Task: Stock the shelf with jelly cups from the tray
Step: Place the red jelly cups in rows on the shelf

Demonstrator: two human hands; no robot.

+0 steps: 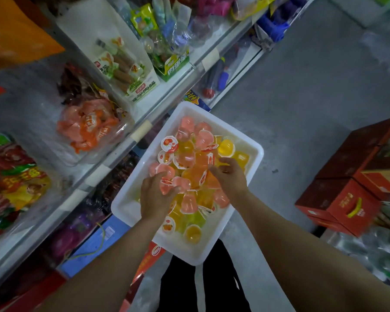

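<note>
A white rectangular tray [254, 154] sits low in front of me, heaped with several pink, orange and yellow jelly cups [189, 158]. My left hand [155, 194] is down in the near half of the tray, its fingers curled round a pink jelly cup [167, 185]. My right hand [230, 176] reaches into the middle of the heap, fingers bent over orange cups; whether it holds one is hidden. The shelf [113, 158] runs along the left, with a clear bin [92, 131] of orange-pink packets on it.
On the shelf stand boxes of sausage snacks [131, 70] and bagged goods [11, 183]. Lower shelves hold more packets. Red cartons [351, 183] are stacked on the grey floor at the right. My dark-trousered legs [203, 287] are below the tray.
</note>
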